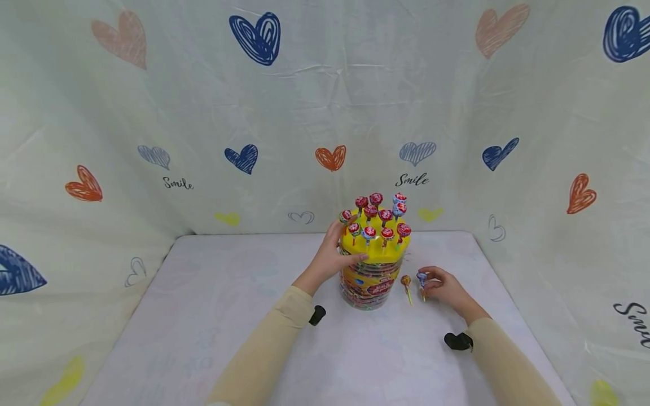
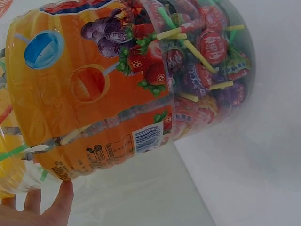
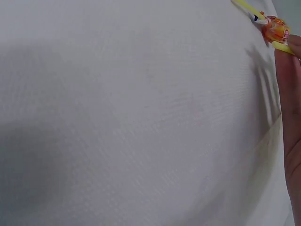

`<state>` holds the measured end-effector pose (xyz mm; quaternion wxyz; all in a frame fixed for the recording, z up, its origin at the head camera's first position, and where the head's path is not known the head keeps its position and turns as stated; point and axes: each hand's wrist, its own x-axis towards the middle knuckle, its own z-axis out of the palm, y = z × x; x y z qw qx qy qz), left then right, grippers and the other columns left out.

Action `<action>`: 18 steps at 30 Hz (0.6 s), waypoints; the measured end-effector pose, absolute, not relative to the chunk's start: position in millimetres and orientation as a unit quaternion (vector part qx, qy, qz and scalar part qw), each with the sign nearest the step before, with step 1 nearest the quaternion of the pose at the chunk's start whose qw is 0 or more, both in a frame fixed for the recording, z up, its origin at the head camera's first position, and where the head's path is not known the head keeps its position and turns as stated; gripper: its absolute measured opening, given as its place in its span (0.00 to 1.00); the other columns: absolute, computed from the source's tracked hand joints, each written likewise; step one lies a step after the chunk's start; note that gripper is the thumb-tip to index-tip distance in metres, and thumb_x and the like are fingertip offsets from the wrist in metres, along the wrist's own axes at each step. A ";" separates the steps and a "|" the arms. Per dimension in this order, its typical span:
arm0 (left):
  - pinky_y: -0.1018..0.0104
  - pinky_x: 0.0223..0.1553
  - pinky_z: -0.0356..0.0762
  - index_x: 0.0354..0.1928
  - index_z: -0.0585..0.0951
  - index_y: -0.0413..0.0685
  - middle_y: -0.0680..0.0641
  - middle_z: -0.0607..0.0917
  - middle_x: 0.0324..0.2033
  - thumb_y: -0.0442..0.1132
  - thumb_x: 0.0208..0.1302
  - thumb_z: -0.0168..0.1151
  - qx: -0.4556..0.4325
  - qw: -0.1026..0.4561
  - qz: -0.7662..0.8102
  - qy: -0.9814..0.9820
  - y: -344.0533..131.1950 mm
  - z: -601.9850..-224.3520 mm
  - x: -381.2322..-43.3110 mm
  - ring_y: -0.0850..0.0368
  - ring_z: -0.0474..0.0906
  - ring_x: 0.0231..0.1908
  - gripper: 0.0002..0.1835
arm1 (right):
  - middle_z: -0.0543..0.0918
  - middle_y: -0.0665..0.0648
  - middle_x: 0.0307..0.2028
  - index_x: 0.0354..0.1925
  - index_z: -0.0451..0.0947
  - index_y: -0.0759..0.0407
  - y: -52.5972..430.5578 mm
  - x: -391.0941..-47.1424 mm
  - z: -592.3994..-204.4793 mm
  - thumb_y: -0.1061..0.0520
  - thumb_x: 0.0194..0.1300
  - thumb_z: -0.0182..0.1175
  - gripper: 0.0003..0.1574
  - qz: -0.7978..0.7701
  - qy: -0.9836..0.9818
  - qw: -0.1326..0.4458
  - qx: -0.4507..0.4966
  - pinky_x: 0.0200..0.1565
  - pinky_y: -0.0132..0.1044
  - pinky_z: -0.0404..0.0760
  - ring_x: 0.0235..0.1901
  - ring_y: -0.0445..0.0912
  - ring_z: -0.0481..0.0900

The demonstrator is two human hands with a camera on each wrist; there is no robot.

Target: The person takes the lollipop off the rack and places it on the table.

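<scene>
Head view: the transparent jar (image 1: 367, 288) stands upright on the white table (image 1: 228, 316), capped by a yellow lid (image 1: 374, 256) in which a group of wrapped lollipops (image 1: 386, 216) is set, heads up. The left hand (image 1: 332, 254) holds the lid end of the jar from its left side, thumb and fingers set wide, the thumb across the front of the rim. The right hand (image 1: 447, 288) pinches a blue-wrapped lollipop (image 1: 422, 277), fingers narrow, head up and stick down; whether the stick's tip touches the table cannot be told. An orange-wrapped lollipop (image 1: 405, 279) with a yellow stick lies on the table between the jar and the right hand, just beside the held one. Left wrist view: fingertips meet the jar, whose orange label (image 2: 103, 84) (printed with grapes, strawberries and a barcode) sits above visible wrapped sweets (image 2: 211, 47). Beige sleeves (image 1: 269, 344) cover both forearms.
</scene>
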<state>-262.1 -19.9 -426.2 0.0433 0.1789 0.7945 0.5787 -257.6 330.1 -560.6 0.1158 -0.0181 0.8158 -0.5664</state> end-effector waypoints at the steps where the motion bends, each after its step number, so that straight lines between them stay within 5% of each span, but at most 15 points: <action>1: 0.39 0.66 0.56 0.72 0.59 0.75 0.52 0.47 0.75 0.47 0.56 0.74 0.179 0.043 0.578 0.795 -19.8 -426.1 -262.1 0.45 0.49 0.72 0.46 | 0.72 0.65 0.52 0.62 0.69 0.64 330.3 -258.8 -562.8 0.67 0.57 0.69 0.35 -0.565 0.817 0.117 -0.016 0.41 0.36 0.83 0.41 0.50 0.79; 10: 0.38 0.65 0.58 0.72 0.59 0.77 0.51 0.47 0.74 0.47 0.55 0.74 0.182 0.045 0.579 0.794 -19.1 -427.9 -263.0 0.44 0.51 0.72 0.46 | 0.73 0.66 0.49 0.63 0.67 0.69 331.6 -264.2 -572.3 0.71 0.58 0.65 0.35 -0.562 0.813 0.148 -0.038 0.40 0.39 0.84 0.40 0.50 0.82; 18: 0.37 0.65 0.58 0.72 0.59 0.78 0.52 0.47 0.75 0.47 0.55 0.74 0.182 0.045 0.579 0.794 -19.5 -427.6 -262.9 0.43 0.52 0.71 0.46 | 0.75 0.63 0.45 0.61 0.71 0.65 332.6 -268.9 -568.4 0.65 0.55 0.71 0.36 -0.511 0.846 0.142 -0.046 0.37 0.35 0.82 0.36 0.50 0.77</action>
